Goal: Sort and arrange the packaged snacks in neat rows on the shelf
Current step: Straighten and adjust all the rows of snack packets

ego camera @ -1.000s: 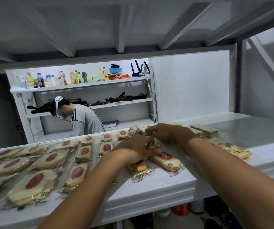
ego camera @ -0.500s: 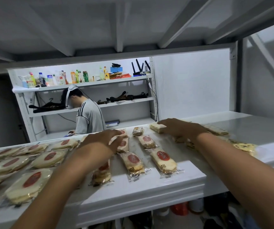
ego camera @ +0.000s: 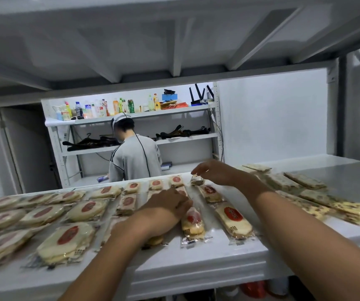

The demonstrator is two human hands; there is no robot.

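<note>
The small snack packet [ego camera: 197, 180] lies at the back edge of the shelf [ego camera: 196, 263], just right of the last red-labelled packet [ego camera: 176, 180] in the rear row and at the head of the slanted column that runs forward through the long red-labelled packet [ego camera: 233, 219]. It looks tipped, with its short body lying roughly across the shelf rather than front to back.

The right hand [ego camera: 217, 173] is directly over it, with bunched fingertips [ego camera: 194, 171] pointing down at its top. This grip is narrow, but I cannot tell whether it has closed on the wrapper.

The left hand [ego camera: 167, 206] is well nearer the front, knuckles up over the middle packets, beside the oval packet [ego camera: 193, 221]. Its fingertips are hidden, so I cannot tell what its grip has.

The right hand is clearly the nearer, and the packet's likely slot lies just leftward, in line with the rear row.
</note>
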